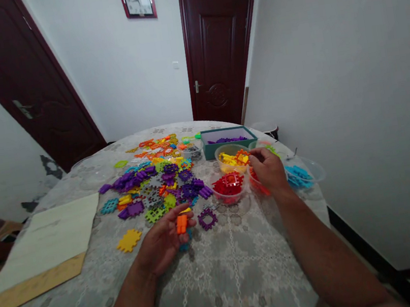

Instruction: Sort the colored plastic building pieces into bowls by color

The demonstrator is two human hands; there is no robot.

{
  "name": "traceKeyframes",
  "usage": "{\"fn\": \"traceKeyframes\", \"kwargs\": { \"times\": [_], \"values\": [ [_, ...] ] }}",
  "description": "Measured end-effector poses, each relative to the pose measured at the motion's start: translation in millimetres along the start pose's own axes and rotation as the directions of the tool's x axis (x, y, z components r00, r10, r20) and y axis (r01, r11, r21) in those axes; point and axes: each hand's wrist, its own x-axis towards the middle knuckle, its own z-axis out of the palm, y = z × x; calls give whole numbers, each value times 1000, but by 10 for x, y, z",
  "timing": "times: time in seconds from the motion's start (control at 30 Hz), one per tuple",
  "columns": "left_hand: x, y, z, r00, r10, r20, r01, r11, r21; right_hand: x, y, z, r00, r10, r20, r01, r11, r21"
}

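My left hand [164,239] lies palm up on the round table [228,283], fingers curled around an orange plastic piece [181,223]; a bit of blue shows under the hand. My right hand [268,168] reaches over a clear bowl of orange pieces [259,185], fingers bent down at its rim; what they hold, if anything, is hidden. A clear bowl of red pieces [229,187] stands between the hands. A purple square frame piece [207,218] lies just right of my left hand. A heap of mixed coloured pieces [155,181] spreads beyond it.
A bowl of yellow pieces [231,159], a bowl of blue pieces [300,175] and a teal box with purple pieces [228,140] stand at the right. A pale board [45,244] lies at the left. A lone yellow piece [128,240] lies near it.
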Motion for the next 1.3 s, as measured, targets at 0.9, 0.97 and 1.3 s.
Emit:
{"fn": "traceKeyframes", "kwargs": {
  "times": [0.9,0.97,1.3],
  "values": [
    [18,-88,103,997,36,-66,-13,950,311,-484,-415,155,855,-330,400,378,925,-44],
    [3,-93,101,999,31,-42,-14,938,347,-756,-574,300,714,-344,610,345,931,121],
    [5,-87,74,996,84,-29,-60,876,478,-985,-598,418,623,-229,748,85,971,225]
  ]
}}
